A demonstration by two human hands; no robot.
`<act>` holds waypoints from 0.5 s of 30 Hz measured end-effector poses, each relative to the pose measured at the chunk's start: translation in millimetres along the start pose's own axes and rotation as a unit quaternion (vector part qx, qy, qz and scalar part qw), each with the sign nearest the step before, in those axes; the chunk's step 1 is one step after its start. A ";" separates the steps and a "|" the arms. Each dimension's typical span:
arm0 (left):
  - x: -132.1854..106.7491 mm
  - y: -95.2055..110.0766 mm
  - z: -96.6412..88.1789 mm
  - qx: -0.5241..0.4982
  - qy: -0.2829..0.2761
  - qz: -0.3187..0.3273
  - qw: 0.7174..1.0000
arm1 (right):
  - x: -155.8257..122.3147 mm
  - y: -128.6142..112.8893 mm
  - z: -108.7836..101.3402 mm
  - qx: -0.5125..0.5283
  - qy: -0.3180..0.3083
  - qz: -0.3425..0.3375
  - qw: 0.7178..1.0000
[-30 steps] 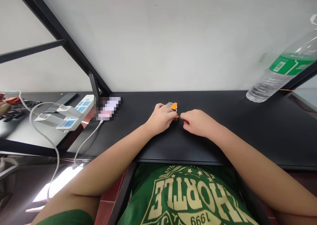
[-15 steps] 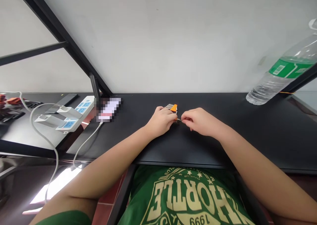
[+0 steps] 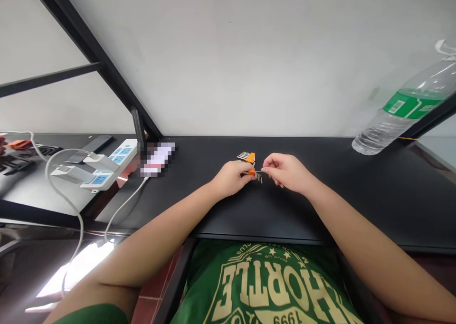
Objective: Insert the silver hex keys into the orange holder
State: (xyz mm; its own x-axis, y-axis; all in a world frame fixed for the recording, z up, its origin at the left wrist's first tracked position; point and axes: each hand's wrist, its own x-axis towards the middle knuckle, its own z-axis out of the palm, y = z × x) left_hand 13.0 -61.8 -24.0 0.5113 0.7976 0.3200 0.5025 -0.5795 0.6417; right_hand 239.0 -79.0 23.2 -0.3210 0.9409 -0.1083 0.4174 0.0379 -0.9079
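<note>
Near the middle of the black table, my left hand (image 3: 233, 176) pinches an orange hex key holder (image 3: 251, 158) between thumb and fingers. Several thin metal hex keys (image 3: 243, 156) fan out from its far side, and short bent ends (image 3: 259, 178) poke out on the near side. My right hand (image 3: 285, 172) is just to the right, thumb and forefinger closed on the end of one thin hex key (image 3: 258, 171). That key runs across to the holder by my left fingertips. Whether it sits inside the holder is too small to tell.
At the left lie a phone (image 3: 158, 158) with a white cable and a white power strip (image 3: 113, 165) with plugged-in chargers. A large water bottle (image 3: 384, 119) stands at the right by the wall. A black metal frame (image 3: 117, 84) rises at the left.
My left fingers have drawn back, so more of the orange holder and its near key ends show. My right hand stays close by, its fingers slightly shifted on the key.
</note>
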 end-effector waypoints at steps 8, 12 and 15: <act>0.3 5.2 6.7 -0.124 -0.040 -0.005 0.992 | 8.4 5.6 15.4 0.140 -0.040 0.026 0.989; 0.4 6.9 8.4 -0.160 -0.027 -0.031 0.986 | 8.8 4.8 24.4 0.119 -0.004 0.030 0.992; 0.0 7.5 9.1 -0.149 -0.023 -0.031 0.988 | 4.9 2.1 30.4 0.028 0.019 -0.013 0.999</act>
State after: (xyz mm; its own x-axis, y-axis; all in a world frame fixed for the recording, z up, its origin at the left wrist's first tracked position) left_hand 23.1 -67.7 -25.5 0.5201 0.8176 0.2470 0.3097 -0.4500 0.8376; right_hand 212.5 -84.5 8.5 -0.2987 0.9518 -0.0700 0.3609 0.0447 -0.9316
